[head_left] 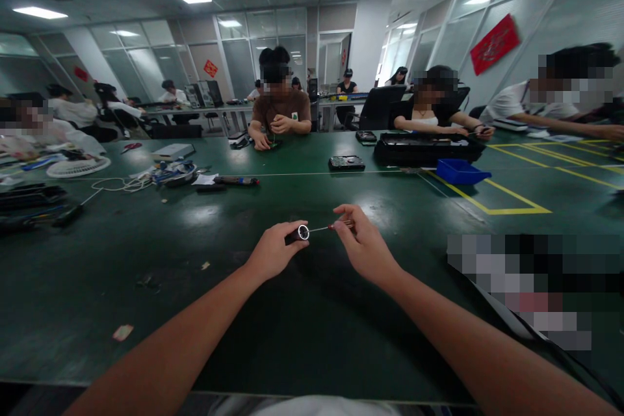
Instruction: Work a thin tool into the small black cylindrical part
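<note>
Working at a dark cylinder [293, 236] gripped by curled left fingers [296, 247], the right fingers [342, 234] closely pinch a thin-shafted tool [331, 227], whose aim seems to call for steadiness.

No legible text, labels, brands or numbers anywhere in view

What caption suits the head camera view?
Left hand holds a dark, bright-rimmed cylinder; right hand points a slim tool at it, over a green table.
</note>
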`<state>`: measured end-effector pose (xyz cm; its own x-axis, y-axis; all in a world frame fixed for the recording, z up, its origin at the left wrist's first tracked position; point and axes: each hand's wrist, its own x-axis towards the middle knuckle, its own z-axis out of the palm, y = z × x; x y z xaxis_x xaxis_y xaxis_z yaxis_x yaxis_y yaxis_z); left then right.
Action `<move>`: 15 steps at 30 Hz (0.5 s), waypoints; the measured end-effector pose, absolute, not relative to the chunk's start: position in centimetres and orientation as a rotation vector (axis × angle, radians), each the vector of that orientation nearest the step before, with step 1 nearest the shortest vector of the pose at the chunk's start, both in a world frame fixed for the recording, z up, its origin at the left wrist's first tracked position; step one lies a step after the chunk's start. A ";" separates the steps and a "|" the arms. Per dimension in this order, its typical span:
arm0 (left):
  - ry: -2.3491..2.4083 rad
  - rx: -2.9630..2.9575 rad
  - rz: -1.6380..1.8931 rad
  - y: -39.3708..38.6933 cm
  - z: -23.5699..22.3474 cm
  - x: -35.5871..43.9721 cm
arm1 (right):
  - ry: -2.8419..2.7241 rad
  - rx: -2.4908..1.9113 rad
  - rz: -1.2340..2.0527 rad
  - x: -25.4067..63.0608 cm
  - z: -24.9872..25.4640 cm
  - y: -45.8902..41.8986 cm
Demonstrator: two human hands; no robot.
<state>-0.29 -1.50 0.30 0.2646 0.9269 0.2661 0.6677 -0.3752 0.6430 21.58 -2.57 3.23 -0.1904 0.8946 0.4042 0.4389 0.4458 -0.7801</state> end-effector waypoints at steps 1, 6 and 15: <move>1.444 2.139 0.871 -1.5 0.3 -0.3 | -1.812 -1.132 0.648 21.6 3.3 -2.6; 1.429 2.162 0.853 -1.6 0.5 -0.1 | -1.827 -1.168 0.705 21.7 3.2 -2.3; 1.480 2.161 0.877 -1.6 0.4 -0.1 | -1.598 -1.040 0.837 21.3 2.7 -2.1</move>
